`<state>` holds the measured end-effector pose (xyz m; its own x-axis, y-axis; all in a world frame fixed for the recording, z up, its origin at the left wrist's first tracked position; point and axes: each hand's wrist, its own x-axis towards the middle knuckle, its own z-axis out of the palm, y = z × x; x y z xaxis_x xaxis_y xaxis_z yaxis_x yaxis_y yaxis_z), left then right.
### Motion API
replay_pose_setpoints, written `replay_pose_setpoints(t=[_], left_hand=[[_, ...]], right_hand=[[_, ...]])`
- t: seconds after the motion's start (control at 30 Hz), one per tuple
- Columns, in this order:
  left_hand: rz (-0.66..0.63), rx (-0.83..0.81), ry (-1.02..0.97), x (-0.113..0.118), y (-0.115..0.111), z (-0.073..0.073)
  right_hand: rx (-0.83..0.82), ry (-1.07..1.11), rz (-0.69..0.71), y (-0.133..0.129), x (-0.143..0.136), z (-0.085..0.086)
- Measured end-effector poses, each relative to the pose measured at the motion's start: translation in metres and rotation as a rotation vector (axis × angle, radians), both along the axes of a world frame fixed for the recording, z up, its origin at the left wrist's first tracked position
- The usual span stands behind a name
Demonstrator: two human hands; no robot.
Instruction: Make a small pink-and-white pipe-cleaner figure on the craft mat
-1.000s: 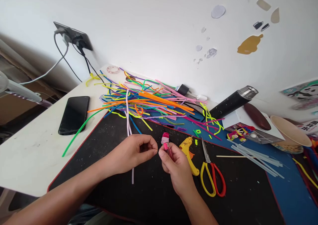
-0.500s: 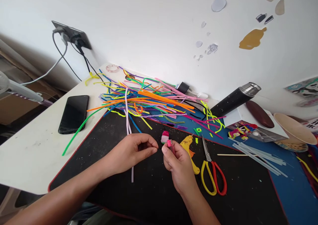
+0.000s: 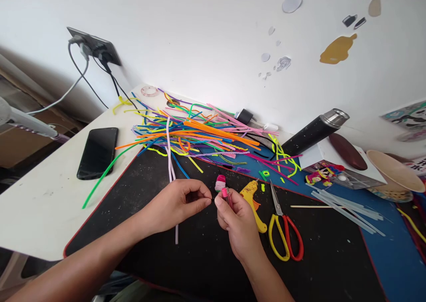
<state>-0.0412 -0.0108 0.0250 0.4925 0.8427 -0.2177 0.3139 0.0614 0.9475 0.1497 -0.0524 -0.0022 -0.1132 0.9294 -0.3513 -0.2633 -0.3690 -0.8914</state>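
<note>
In the head view, the right hand clamps a pink-tipped piece above the black mat on the desk, near the mat's far edge; the left hand has thumb and forefinger together, on what I cannot tell

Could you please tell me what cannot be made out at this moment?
Head view: whether the left hand pinches anything; too small to tell.
Head view: the lower part of the pink-tipped item, hidden by the right hand.
Head view: part of the lilac stem, behind the left hand.
Head view: the wall picture, cut off by the right edge.
</note>
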Motion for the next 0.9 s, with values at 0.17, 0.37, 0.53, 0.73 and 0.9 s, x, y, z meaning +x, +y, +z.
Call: replay_pose_setpoints(t=[0.17, 0.37, 0.53, 0.73, 0.9], left_hand=[[0.006, 0.002, -0.005, 0.0004, -0.0002, 0.0023], [0.006, -0.002, -0.018, 0.0017, 0.0005, 0.0014], [0.006, -0.008, -0.012, 0.0016, 0.0007, -0.0002], [0.027, -0.015, -0.021, 0.0038, -0.0002, 0.0026], [0.069, 0.004, -0.020, 0.0015, 0.0019, 0.0024]], right_hand=[[-0.002, -0.012, -0.002, 0.0000, -0.0012, 0.0002], [-0.002, -0.013, 0.001, 0.0007, -0.0017, 0.0015], [-0.004, -0.005, 0.002, 0.0015, -0.0026, 0.0007], [-0.013, 0.025, 0.003, 0.0010, -0.0040, 0.0016], [-0.001, 0.045, 0.004, -0.0015, 0.0005, -0.0003]])
